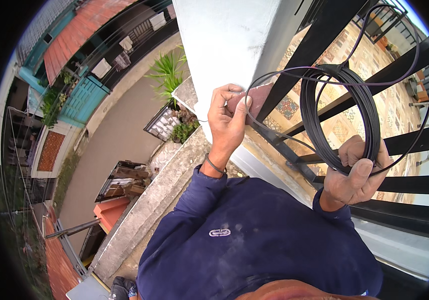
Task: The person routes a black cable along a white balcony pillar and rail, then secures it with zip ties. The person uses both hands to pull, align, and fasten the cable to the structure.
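My left hand [228, 115] is closed, with the thumb and fingers pinching a reddish-brown piece of sandpaper [259, 99] beside the white pillar. A loose loop of cable passes close by the left thumb; whether it is also gripped there I cannot tell. On the right, my right hand [358, 175] wraps round the bottom of a coil of black cable [372, 117]. The coil hangs in front of black railing bars, and slack turns of cable stand out from its top and right side.
A white pillar [224, 40] rises ahead of me. Black metal bars [404, 142] stand at right, with a patterned tile floor [339, 125] behind them. Left of a concrete ledge [157, 195], far below, lie a road [107, 150], green plants [167, 72] and houses.
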The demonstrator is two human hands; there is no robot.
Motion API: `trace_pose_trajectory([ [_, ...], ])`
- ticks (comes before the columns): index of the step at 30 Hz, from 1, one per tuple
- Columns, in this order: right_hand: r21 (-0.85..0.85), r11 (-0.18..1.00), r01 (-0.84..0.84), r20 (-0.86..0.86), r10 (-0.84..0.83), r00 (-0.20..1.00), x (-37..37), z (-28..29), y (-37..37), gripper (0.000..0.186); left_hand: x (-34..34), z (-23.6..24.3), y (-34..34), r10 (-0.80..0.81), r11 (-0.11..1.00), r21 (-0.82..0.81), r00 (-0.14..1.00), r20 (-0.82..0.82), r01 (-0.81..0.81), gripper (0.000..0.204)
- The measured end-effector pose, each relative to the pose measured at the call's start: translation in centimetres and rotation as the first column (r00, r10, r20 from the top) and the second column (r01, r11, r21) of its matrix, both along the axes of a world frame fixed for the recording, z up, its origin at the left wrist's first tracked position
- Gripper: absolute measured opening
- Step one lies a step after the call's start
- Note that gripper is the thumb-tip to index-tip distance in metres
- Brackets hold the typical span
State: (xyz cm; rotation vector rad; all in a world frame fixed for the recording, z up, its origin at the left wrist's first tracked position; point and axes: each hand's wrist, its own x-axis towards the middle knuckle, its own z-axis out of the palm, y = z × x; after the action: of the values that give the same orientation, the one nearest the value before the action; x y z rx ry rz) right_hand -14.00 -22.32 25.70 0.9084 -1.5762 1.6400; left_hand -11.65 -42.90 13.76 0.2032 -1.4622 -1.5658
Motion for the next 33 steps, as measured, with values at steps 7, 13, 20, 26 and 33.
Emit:
trace_pose_trajectory([
  [7,0.175,0.968,0.178,-0.135,-0.155,0.979,0.6,1.3,-0.2,0.050,0.6,0.0,0.0,-0.066,0.997,0.057,0.994,0.090,0.061,0.020],
  [13,0.169,0.976,0.134,-0.254,-0.088,0.963,0.3,0.1,0.0,0.039,-0.5,0.3,2.1,-0.104,0.962,-0.232,0.978,0.183,0.146,0.016],
  [20,0.083,0.970,0.228,-0.235,-0.204,0.951,-0.7,-0.9,-1.8,0.033,-0.7,0.9,3.1,0.191,0.893,-0.421,0.981,0.044,-0.155,0.019],
  [26,0.273,0.955,0.118,-0.263,-0.044,0.964,-0.8,-0.7,-1.7,0.031,-1.9,0.3,3.4,0.061,0.905,-0.425,0.995,0.084,-0.020,0.015],
  [33,0.139,0.956,0.259,-0.288,-0.211,0.934,0.3,-0.9,-3.5,0.038,-0.7,-1.2,7.0,-0.050,0.900,-0.422,0.987,0.153,0.111,0.042],
])
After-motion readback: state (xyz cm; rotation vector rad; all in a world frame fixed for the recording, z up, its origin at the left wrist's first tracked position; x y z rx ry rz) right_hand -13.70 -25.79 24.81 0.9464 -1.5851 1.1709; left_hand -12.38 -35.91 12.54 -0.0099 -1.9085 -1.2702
